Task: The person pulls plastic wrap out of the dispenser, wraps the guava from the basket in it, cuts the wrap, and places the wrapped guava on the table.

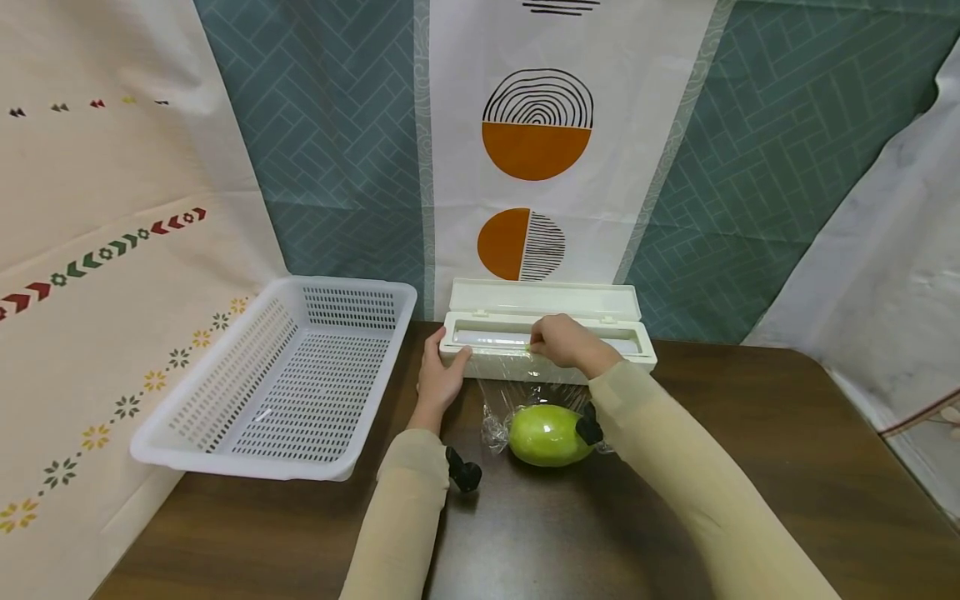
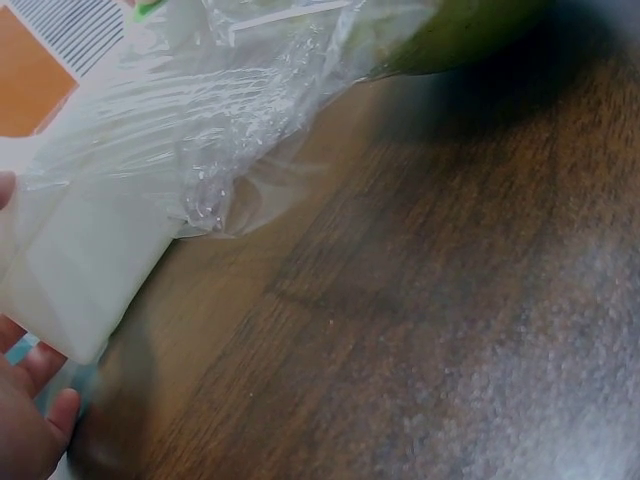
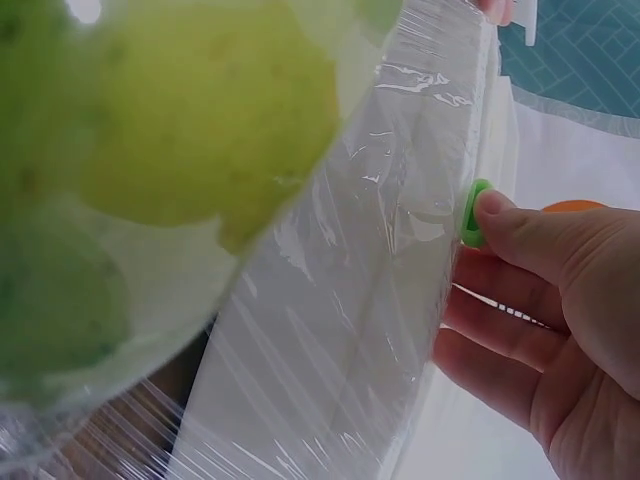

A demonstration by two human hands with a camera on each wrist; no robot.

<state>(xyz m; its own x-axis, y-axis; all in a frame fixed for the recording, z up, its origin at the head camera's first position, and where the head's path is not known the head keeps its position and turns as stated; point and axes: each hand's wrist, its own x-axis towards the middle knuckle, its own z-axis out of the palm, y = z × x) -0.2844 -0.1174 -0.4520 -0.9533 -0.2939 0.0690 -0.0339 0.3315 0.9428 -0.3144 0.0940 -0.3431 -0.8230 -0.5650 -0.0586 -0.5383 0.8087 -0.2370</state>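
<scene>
"Fingers first: what are they up to?"

"Those of the right hand are clamped on a small green slider, the thumb pressed to it, near the centre of the head view. Those of the left hand curl round the left end of a white box."

"Why hold the end?"

"To keep the box from skidding, I'd guess, and to leave its front edge free for the slider. The lid is tipped back on the far side, presumably out of the way."

"And the green fruit?"

"Lower middle, on the counter, just in front of the box, with clear film over it. The film runs from box to fruit, so having them near each other probably keeps that stretch short. The basket sits at the left, likely so it doesn't crowd the arms."

"Any brand or writing?"

"None I can read. The box looks plain, and the cloth hanging behind shows orange half-circles and black lines, no lettering."
</scene>
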